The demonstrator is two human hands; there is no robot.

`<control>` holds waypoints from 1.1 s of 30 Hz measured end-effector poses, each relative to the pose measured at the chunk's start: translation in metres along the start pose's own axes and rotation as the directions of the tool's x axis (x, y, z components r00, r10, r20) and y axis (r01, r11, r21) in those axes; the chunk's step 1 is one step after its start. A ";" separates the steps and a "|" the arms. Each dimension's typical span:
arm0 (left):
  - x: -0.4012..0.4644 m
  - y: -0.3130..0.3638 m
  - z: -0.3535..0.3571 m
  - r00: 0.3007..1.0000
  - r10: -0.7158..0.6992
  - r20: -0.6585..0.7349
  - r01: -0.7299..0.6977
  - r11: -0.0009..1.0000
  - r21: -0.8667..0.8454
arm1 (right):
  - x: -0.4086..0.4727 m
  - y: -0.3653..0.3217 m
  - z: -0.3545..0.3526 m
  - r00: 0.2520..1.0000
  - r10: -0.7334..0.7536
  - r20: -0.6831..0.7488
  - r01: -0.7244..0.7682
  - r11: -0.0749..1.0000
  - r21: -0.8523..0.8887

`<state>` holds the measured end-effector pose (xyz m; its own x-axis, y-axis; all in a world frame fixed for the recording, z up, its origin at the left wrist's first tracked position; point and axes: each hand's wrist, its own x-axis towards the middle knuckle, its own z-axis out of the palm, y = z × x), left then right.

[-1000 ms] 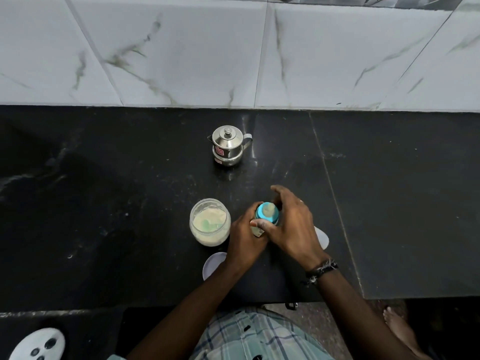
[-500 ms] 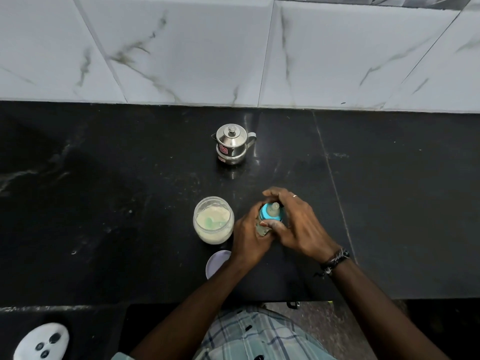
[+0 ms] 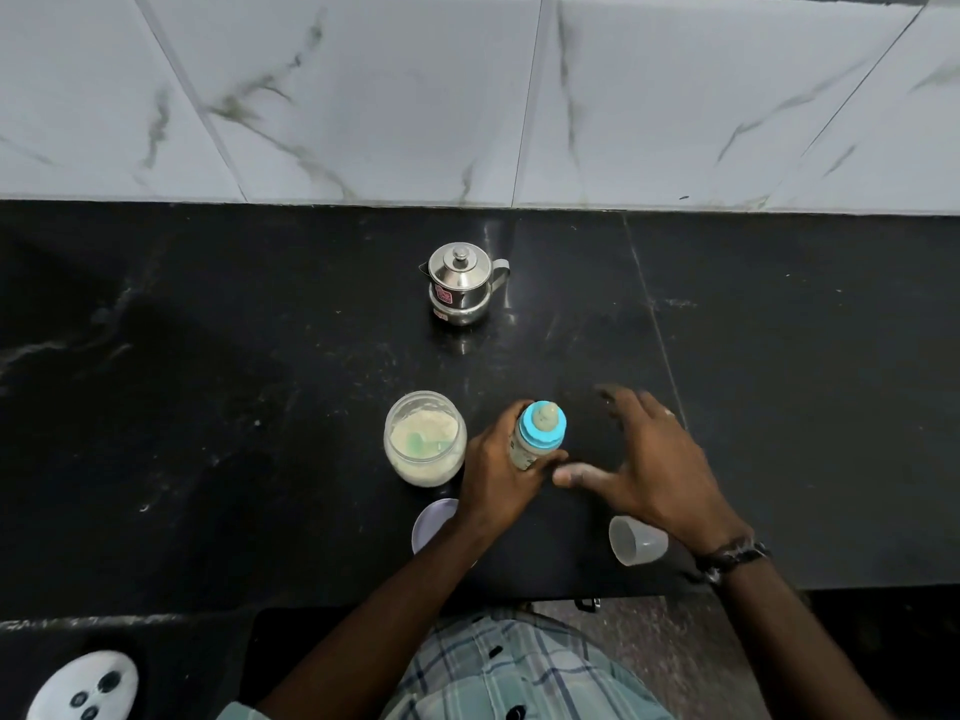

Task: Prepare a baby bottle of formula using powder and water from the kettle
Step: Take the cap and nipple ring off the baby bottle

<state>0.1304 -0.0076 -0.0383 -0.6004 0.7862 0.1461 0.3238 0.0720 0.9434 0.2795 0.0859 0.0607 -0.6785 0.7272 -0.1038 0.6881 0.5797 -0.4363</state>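
1. Blue collar and teat sit on top of the baby bottle, which stands upright on the black table, just right of the powder jar.

2. Left hand wraps its fingers round the bottle body from the left side: a firm grip, with the arm coming up from the table's near edge.

3. Right hand hovers just right of the bottle, fingers spread and straight, thumb pointing toward the bottle base. That grip is slack and holds nothing; whether the thumb tip touches the left hand's fingers, I cannot tell.

4. My read on the step: the top looks seated, so the capping stage seems about over. How full the bottle is cannot be made out from this angle.

5. Clear cap lies on its side on the table, under the right wrist, near the front edge.

6. Next move, as I judge it: either the free right hand drops back for that cap and presses it over the teat, or the bottle gets lifted and shaken to mix. Both need the left grip to hold the bottle steady and upright.

7. Steel kettle stands well back, lid on, apart from both hands. The powder jar is open, green scoop resting in the powder, its pale lid flat on the table, partly under the left wrist.
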 end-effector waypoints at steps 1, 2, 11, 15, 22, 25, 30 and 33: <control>0.000 0.000 0.000 1.000 0.003 -0.007 -0.003 1.000 0.007 | -0.011 0.009 -0.003 0.989 0.097 0.108 -0.083 0.988 -0.132; 0.000 0.000 0.001 1.000 0.009 -0.011 -0.009 1.000 0.016 | -0.023 0.017 -0.003 0.956 0.191 0.223 -0.133 0.958 -0.253; 0.000 0.000 0.002 1.000 0.025 -0.019 -0.024 0.999 0.035 | -0.054 0.044 0.025 0.936 0.211 0.281 -0.126 0.948 -0.292; 0.000 0.000 0.001 1.000 0.022 -0.008 -0.021 0.999 0.040 | -0.039 0.043 0.032 0.974 0.176 0.143 -0.141 0.964 -0.225; -0.001 0.001 0.001 1.000 0.019 -0.011 -0.018 0.999 0.031 | -0.031 0.050 0.053 0.974 0.176 -0.140 -0.144 0.967 0.213; -0.001 0.002 0.000 1.000 0.013 -0.010 -0.013 1.000 0.027 | -0.031 0.050 0.057 0.961 0.187 -0.205 -0.135 0.960 0.245; -0.001 0.002 0.000 1.000 0.005 -0.006 -0.004 1.000 0.028 | -0.029 0.056 0.062 0.955 0.236 -0.180 -0.185 0.948 0.259; -0.001 0.003 0.000 1.000 0.003 -0.003 -0.003 1.000 0.022 | -0.027 0.059 0.059 0.957 0.256 -0.137 -0.215 0.941 0.260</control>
<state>0.1326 -0.0082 -0.0355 -0.6017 0.7845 0.1498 0.3416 0.0833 0.9361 0.3232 0.0787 -0.0151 -0.4376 0.8948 -0.0890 0.7269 0.2937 -0.6207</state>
